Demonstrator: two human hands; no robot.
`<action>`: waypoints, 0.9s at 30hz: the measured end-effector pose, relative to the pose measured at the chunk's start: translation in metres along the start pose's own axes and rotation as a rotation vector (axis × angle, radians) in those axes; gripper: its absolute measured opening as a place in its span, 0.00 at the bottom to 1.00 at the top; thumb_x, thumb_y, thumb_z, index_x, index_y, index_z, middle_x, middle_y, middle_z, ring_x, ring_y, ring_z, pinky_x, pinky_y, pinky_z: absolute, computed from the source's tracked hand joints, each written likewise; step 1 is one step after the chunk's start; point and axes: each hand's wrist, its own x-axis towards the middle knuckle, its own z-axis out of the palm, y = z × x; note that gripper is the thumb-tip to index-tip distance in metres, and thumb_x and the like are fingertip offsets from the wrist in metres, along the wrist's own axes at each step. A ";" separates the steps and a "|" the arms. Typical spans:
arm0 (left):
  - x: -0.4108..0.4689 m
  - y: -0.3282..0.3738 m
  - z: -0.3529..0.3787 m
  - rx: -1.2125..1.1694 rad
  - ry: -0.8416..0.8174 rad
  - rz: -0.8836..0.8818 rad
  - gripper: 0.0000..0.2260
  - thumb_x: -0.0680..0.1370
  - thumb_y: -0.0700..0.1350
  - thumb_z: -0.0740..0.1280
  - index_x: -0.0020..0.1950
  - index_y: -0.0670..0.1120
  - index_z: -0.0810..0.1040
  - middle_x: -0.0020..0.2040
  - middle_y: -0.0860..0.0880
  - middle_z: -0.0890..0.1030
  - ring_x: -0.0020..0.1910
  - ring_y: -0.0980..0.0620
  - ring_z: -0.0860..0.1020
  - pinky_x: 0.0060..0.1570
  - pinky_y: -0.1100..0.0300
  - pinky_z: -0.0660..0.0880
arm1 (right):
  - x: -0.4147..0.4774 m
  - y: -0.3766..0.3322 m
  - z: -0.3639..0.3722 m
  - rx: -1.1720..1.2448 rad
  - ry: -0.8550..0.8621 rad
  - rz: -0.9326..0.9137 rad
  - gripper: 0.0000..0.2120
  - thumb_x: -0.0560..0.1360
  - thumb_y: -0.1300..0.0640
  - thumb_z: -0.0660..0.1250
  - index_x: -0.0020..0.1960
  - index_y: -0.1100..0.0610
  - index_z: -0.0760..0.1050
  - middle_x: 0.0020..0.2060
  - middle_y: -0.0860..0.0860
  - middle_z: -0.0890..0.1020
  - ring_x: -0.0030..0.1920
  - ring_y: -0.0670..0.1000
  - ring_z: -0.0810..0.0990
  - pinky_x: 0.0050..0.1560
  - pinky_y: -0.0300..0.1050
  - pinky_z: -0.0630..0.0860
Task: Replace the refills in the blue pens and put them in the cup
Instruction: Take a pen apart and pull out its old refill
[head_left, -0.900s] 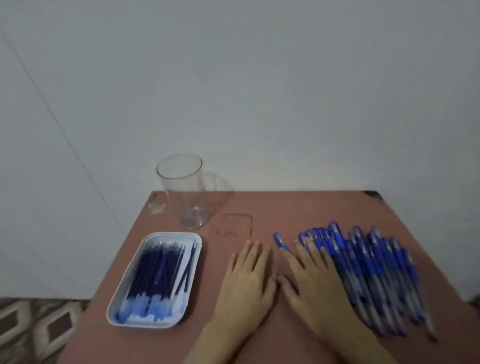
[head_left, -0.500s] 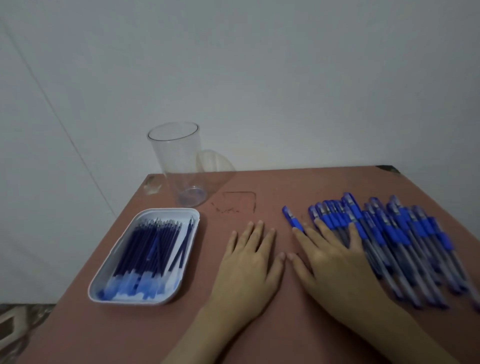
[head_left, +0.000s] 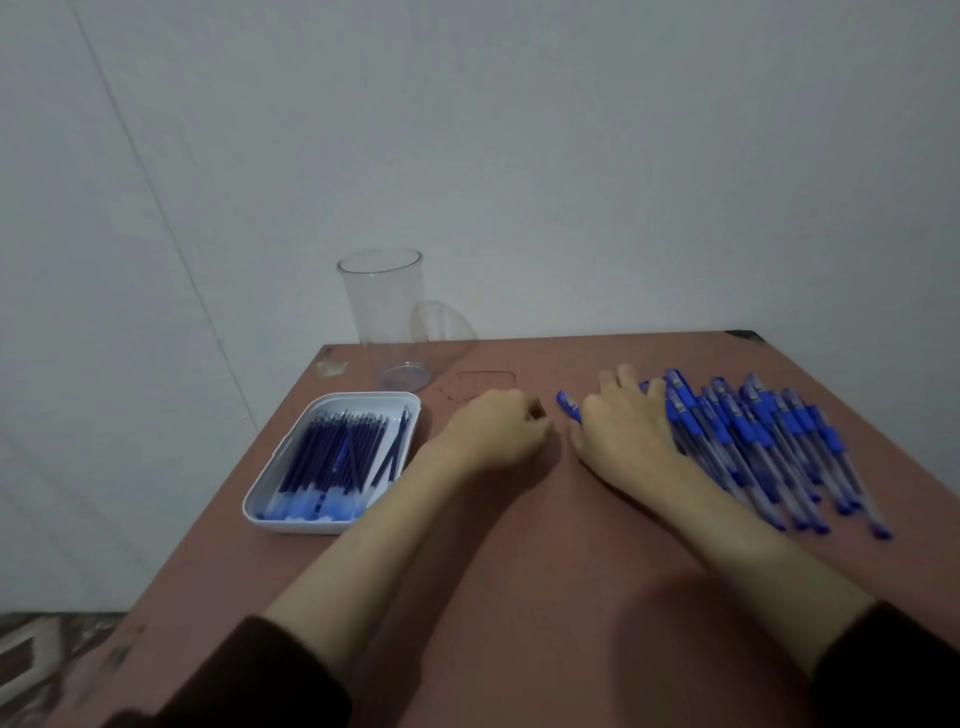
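Observation:
A heap of several blue pens lies at the right of the brown table. My right hand rests at the heap's left edge, fingers stretched over the nearest pens. One separate blue pen lies just left of that hand, partly under it. My left hand sits on the table beside it, fingers curled under, holding nothing. A white tray at the left holds several dark blue refills. The clear plastic cup stands upright and empty behind the tray.
The table's back edge meets a pale wall, and its left edge drops to a patterned floor. A small scuffed patch marks the table's back left corner. Dark sleeves cover both forearms at the bottom.
My left hand's fingers have curled from flat into a loose fist. My right hand has slid further onto the pens. The camera has tilted, so the whole scene sits lower in view.

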 end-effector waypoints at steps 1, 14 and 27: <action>0.002 0.000 0.001 -0.108 0.067 -0.030 0.13 0.78 0.47 0.60 0.58 0.46 0.78 0.56 0.45 0.81 0.55 0.44 0.77 0.56 0.53 0.73 | 0.003 -0.002 -0.001 -0.008 0.006 0.006 0.14 0.79 0.53 0.57 0.59 0.59 0.75 0.61 0.57 0.73 0.65 0.58 0.64 0.63 0.57 0.61; -0.002 -0.003 0.010 -0.838 0.442 0.102 0.12 0.78 0.38 0.64 0.56 0.51 0.79 0.51 0.55 0.82 0.49 0.62 0.78 0.51 0.64 0.74 | 0.010 0.023 0.003 0.606 0.411 -0.177 0.10 0.77 0.46 0.63 0.56 0.45 0.78 0.43 0.43 0.82 0.42 0.46 0.78 0.42 0.47 0.74; -0.005 -0.004 0.009 -0.965 0.362 0.096 0.07 0.76 0.39 0.69 0.46 0.51 0.82 0.43 0.47 0.84 0.41 0.56 0.81 0.36 0.66 0.76 | 0.004 0.020 0.002 0.481 0.354 -0.107 0.16 0.75 0.36 0.57 0.59 0.35 0.76 0.46 0.44 0.85 0.49 0.51 0.82 0.41 0.44 0.70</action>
